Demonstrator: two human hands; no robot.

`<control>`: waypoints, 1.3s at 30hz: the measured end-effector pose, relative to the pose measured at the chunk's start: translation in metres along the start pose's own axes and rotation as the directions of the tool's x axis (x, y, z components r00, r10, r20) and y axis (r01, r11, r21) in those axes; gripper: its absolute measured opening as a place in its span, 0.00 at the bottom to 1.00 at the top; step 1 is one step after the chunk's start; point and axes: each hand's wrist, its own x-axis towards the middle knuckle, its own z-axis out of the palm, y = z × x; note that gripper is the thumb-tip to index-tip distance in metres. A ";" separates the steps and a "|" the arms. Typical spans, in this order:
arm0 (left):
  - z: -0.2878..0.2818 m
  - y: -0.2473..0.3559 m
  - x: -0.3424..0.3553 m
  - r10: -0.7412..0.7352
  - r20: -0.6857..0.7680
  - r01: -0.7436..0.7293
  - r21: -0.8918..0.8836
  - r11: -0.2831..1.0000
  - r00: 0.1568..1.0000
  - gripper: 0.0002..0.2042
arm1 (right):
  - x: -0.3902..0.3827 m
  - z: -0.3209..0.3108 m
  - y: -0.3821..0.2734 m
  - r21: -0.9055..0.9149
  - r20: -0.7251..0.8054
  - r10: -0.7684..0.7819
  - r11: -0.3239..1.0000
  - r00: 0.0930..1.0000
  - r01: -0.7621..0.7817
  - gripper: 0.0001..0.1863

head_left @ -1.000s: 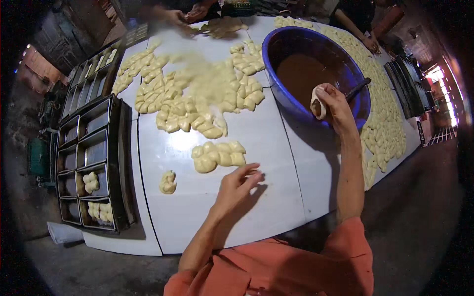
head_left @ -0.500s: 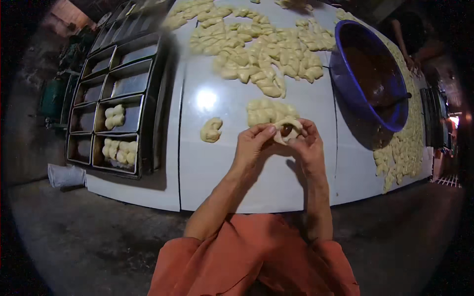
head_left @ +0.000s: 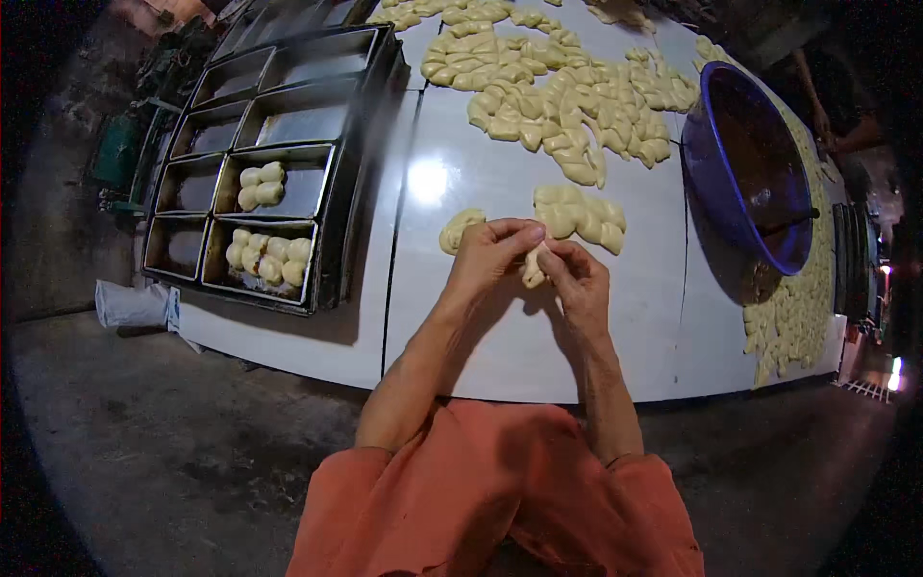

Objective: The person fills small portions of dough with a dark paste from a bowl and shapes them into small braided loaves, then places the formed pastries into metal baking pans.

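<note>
Between my fingertips, just above the white table, I pinch a small piece of dough (head_left: 534, 268). My left hand (head_left: 490, 258) is closed on its upper left side. Closed on the right side of the same piece is my right hand (head_left: 580, 284). The dough is folded over, and no dark filling shows on it. Right behind my hands lies a cluster of joined dough pieces (head_left: 586, 217). A single dough piece (head_left: 461, 231) rests beside my left hand, partly hidden by it.
On the left stands a block of dark metal loaf pans (head_left: 327, 231); two compartments hold rounded dough balls (head_left: 269, 258). Many dough pieces (head_left: 577, 106) cover the far table (head_left: 461, 337). At right sits a blue basin (head_left: 702, 173) of brown filling with a handle sticking out. Another person's arm (head_left: 815, 96) shows behind it.
The dough in my hands was open around a dark brown filling; now its edges are pinched together over it. The whole view has shifted, so the table's things appear further right.
</note>
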 end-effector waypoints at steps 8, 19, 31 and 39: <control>0.010 0.010 -0.024 0.109 0.093 -0.129 0.239 0.962 0.990 0.16 | 0.013 -0.029 0.027 -0.391 0.184 -0.462 0.775 0.867 0.496 0.18; 0.006 -0.016 -0.041 0.006 0.080 -0.019 0.166 0.986 0.997 0.12 | 0.015 -0.003 0.037 -0.447 -0.154 -0.624 0.735 0.766 0.509 0.14; -0.024 -0.008 -0.056 0.344 0.143 -0.252 0.921 0.298 0.928 0.21 | -0.023 -0.011 0.022 -0.663 0.187 -0.267 0.676 0.945 0.322 0.14; -0.062 0.020 -0.048 0.584 -0.161 -0.036 0.950 0.310 0.796 0.25 | 0.006 0.012 0.001 -0.789 0.083 -0.232 0.579 0.969 0.206 0.16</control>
